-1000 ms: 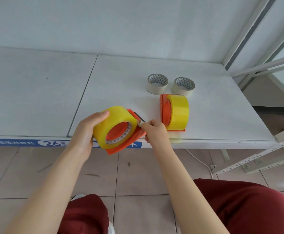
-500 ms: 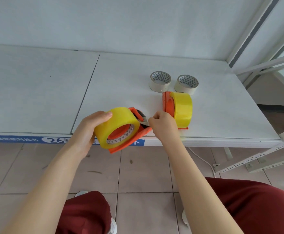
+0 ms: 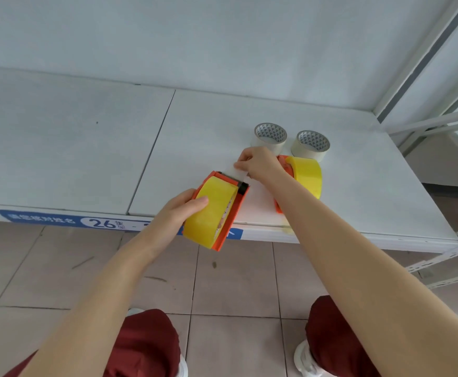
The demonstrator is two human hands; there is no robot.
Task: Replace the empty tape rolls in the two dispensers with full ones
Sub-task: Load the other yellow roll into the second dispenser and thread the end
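My left hand [image 3: 177, 213] grips an orange dispenser [image 3: 233, 213] loaded with a full yellow tape roll [image 3: 211, 210], held over the shelf's front edge. My right hand [image 3: 260, 163] pinches the free end of a clear tape strip [image 3: 234, 172] drawn out past the dispenser's black cutter. A second orange dispenser with a yellow roll [image 3: 308, 174] lies on the shelf behind my right forearm, partly hidden. Two empty rolls [image 3: 270, 134] [image 3: 310, 144] stand side by side beyond it.
The white shelf [image 3: 86, 148] runs left with a seam between two panels, and a blue label strip [image 3: 59, 220] lines its front edge. A white metal frame [image 3: 426, 123] rises at the right. Tiled floor and my red-trousered knees are below.
The dispenser has turned in my left hand so the cutter points away. My right hand moved up and away from it, drawing a strip of tape out.
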